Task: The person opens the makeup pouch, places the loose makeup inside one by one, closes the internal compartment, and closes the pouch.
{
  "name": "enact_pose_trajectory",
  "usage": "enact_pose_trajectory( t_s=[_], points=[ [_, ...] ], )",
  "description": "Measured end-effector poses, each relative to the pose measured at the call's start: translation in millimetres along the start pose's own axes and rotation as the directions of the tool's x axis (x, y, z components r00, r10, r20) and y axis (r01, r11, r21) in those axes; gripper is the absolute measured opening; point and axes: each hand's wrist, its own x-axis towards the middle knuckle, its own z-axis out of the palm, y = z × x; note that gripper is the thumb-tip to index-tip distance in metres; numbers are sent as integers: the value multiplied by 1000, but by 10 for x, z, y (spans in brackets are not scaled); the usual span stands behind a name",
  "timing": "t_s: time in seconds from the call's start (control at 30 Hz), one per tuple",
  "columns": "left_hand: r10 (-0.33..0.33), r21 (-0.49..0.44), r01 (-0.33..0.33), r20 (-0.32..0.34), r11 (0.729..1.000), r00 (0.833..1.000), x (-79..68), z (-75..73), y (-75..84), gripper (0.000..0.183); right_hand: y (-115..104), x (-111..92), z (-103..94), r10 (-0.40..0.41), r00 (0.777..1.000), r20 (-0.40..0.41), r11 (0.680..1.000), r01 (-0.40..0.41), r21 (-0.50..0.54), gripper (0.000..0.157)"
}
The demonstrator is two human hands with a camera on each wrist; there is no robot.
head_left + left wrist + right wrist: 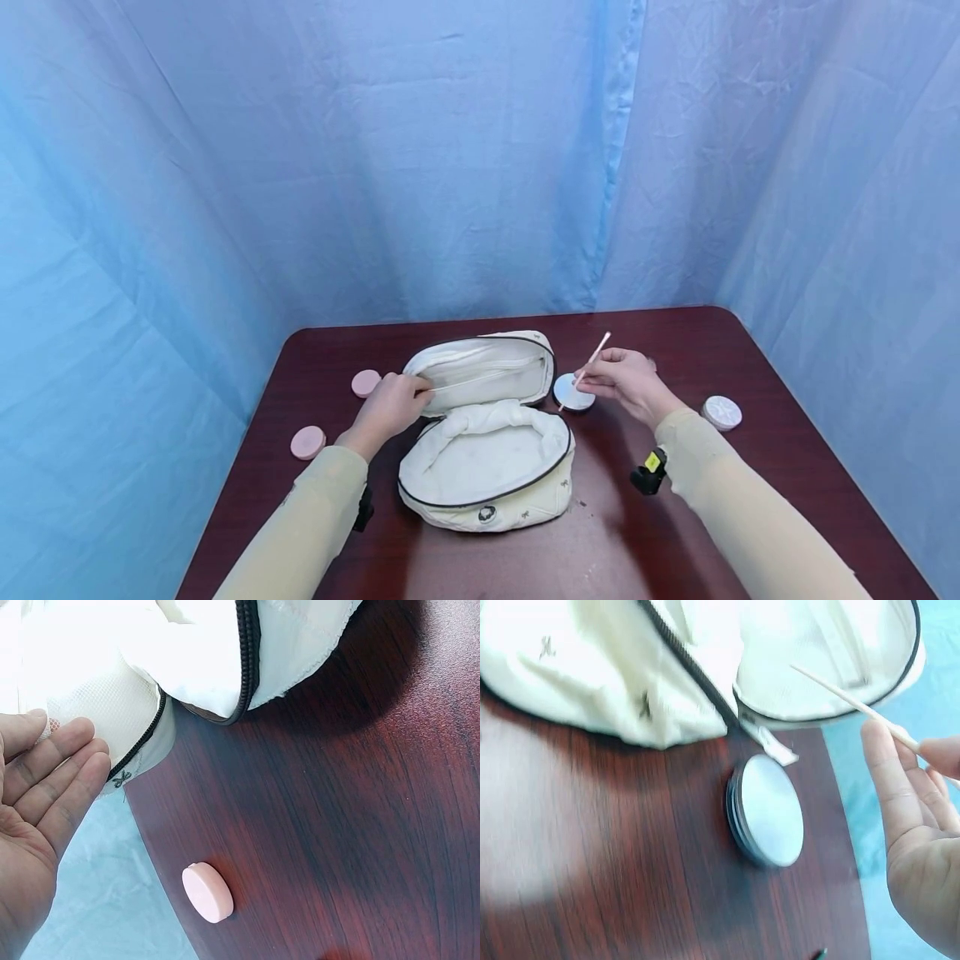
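Cream oval fabric bag point(517, 510) stands open; the right hand point(628, 383) pinches a thin pale-pink stick point(592, 358); the left hand point(388, 407) touches the bag's lid point(498, 385), grip unclear.

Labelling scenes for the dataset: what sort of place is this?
Probably a makeshift recording booth: blue cloth hangs on three sides around a dark wood-look table, and a black wrist-worn device shows.

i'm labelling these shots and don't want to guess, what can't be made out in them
Thin stick: one end cut off by the right edge, right wrist view.
Dark object: cut off by the bottom edge, right wrist view.
Emblem on the bag: too small to read, head view.
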Motion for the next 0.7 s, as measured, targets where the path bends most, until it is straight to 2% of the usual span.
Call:
enact_pose_trajectory(
  t_s=[0.13, 0.33, 0.7],
  points=[
    [5, 4, -5, 5, 1000, 1000, 8, -3, -3, 24, -2, 21, 110, -22, 1000, 7, 998, 22, 54, 6],
    [2, 1, -2, 13, 1000, 1000, 7, -1, -11, 21, 1, 44, 276, -46, 999, 8, 996, 45, 73, 11],
    [16, -8, -16, 7, 1000, 1000, -1, -15, 26, 16, -27, 71, 671, -76, 997, -10, 982, 76, 170, 17]
  ],
)
